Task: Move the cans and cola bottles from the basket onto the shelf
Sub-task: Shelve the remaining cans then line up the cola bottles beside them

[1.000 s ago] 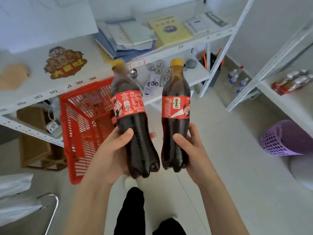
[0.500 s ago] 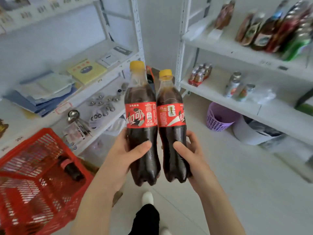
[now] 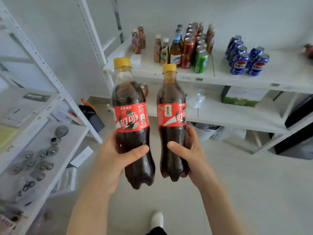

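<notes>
Two cola bottles with yellow caps and red labels are held upright in front of me. My left hand (image 3: pixel 111 160) grips the lower half of the left cola bottle (image 3: pixel 131 102). My right hand (image 3: pixel 189 155) grips the lower half of the right cola bottle (image 3: pixel 171 106). Beyond them stands the white shelf (image 3: pixel 220 78), whose top board carries several blue cans (image 3: pixel 245 56), red and green cans (image 3: pixel 194 50) and small bottles (image 3: pixel 160 50). The basket is out of view.
A second white rack (image 3: pixel 55 146) on the left holds metal parts and papers. The drinks shelf's lower board (image 3: pixel 237 116) has a green box (image 3: pixel 242 97) and a crumpled clear bottle. A dark bag (image 3: pixel 93 114) lies in the corner. Pale floor stretches ahead; my shoe (image 3: pixel 157 219) shows below.
The view has swung right from the red basket and left rack toward the drinks shelf, which is now closer. Both hands keep the same hold on their bottles, now slightly apart.
</notes>
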